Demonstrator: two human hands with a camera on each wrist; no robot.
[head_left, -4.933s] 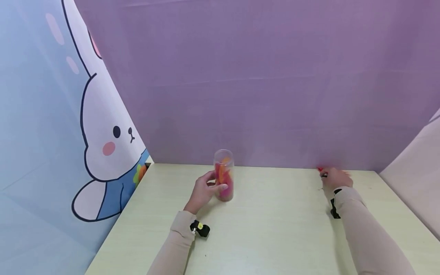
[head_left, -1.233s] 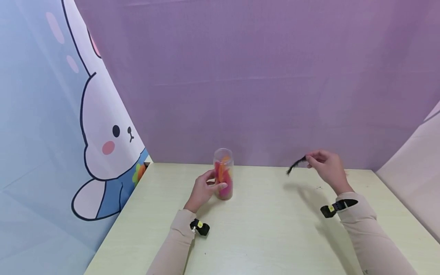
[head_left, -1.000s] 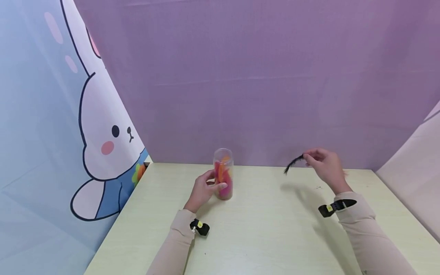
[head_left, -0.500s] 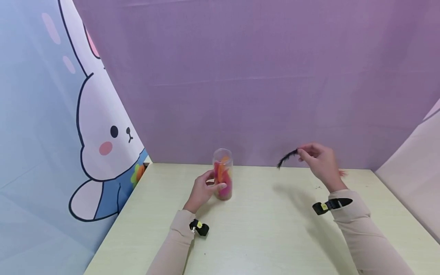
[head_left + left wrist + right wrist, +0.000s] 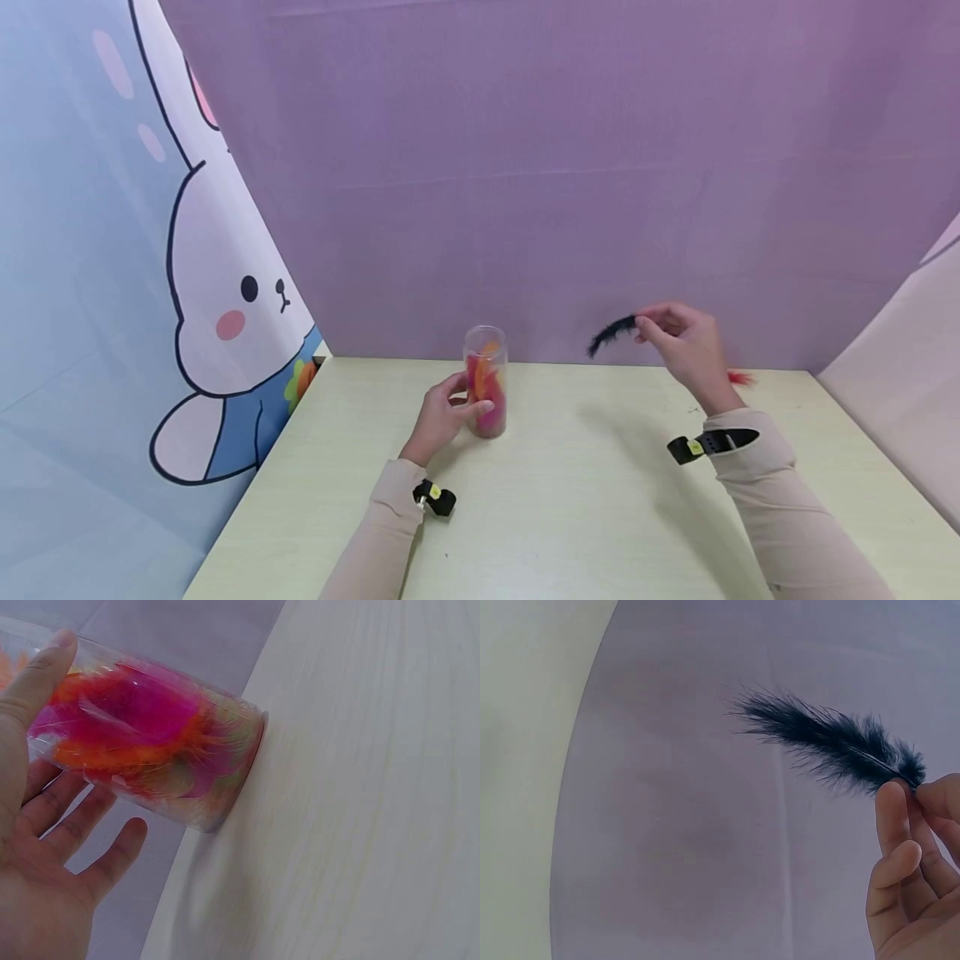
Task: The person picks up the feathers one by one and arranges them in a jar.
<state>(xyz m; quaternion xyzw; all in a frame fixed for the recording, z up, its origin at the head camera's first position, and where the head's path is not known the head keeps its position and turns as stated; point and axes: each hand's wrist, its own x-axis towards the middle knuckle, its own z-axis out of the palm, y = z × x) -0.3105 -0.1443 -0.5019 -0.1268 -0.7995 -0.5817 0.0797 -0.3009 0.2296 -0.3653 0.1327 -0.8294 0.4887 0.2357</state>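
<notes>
A clear cylindrical jar [image 5: 486, 383] stands upright on the table, with pink, orange and red feathers [image 5: 142, 724] inside. My left hand [image 5: 442, 417] grips its side, thumb in front and fingers behind. My right hand [image 5: 684, 348] is raised above the table to the right of the jar. Between thumb and fingertips it pinches a dark, fluffy feather [image 5: 825, 739] by the quill end. In the head view that feather's tip points left and down toward the jar, apart from it. Behind my right wrist, a red feather [image 5: 740, 378] lies on the table, partly hidden.
The pale wooden table [image 5: 570, 500] ends at a purple cloth backdrop [image 5: 525, 183]. A blue sheet with a cartoon rabbit [image 5: 232, 317] hangs at the left, a whitish cloth [image 5: 907, 375] at the right. Tiny dark bits [image 5: 693, 409] lie near the table's back right.
My right hand picked up the dark feather from the back right, then lifted it and moved it left. The red feather shows more now. My left hand stays on the jar.
</notes>
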